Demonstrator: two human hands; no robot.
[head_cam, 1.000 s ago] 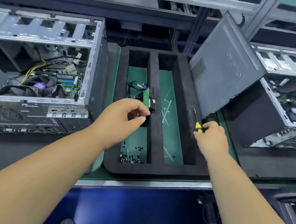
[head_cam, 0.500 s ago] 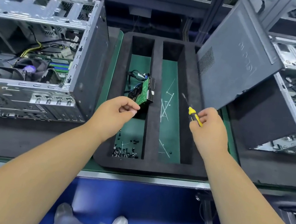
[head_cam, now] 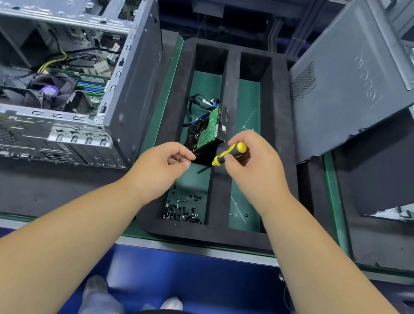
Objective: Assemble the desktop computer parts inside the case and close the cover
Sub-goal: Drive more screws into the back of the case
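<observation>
Pinching something too small to see, left hand [head_cam: 164, 162] meets screwdriver [head_cam: 228, 154].

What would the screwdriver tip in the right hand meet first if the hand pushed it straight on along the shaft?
Probably the left hand. The right hand holds the screwdriver with its dark shaft aimed down-left at the pinched left fingertips. Depth is unclear, so it might pass above them.

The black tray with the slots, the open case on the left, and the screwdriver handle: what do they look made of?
The tray looks like soft black foam: matte, thick rounded walls. The open case looks like bare sheet metal: silvery, with punched holes. The screwdriver in the right hand seems to have a glossy yellow and black plastic handle.
</observation>
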